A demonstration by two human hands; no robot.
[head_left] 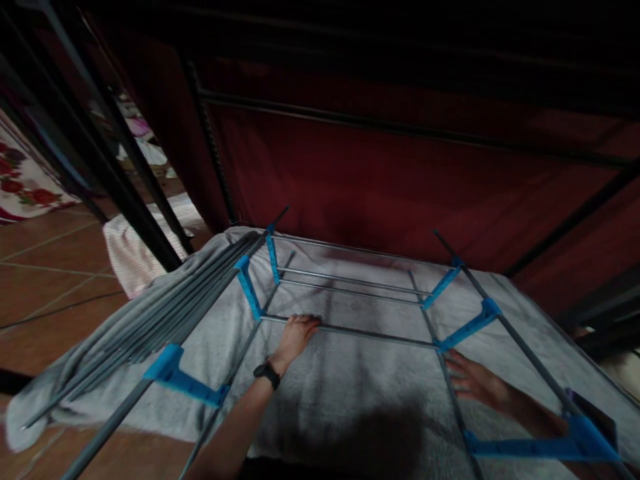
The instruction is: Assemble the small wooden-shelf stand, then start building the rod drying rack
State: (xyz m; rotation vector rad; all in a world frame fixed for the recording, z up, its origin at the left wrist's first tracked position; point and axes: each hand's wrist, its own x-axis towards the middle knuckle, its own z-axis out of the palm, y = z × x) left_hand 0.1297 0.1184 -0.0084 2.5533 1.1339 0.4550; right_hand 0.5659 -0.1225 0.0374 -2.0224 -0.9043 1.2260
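A frame of grey metal tubes joined by blue plastic connectors (250, 287) lies on a grey blanket (350, 393). My left hand (296, 337), with a black watch (267, 375) at the wrist, is closed over the left part of a cross tube (370, 335). Its fingertips are partly hidden. Beside the right end of that tube, my right hand (475, 381) has its fingers stretched apart, close to a blue connector (470, 327) and a lengthwise tube (453, 393). Nothing shows in its grasp.
A bundle of loose grey tubes (185, 307) lies on the blanket at the left. Dark metal posts (125, 180) and a red cloth (370, 193) stand behind. A dark flat object (593, 410) rests at the right. The tiled floor (60, 267) shows at the left.
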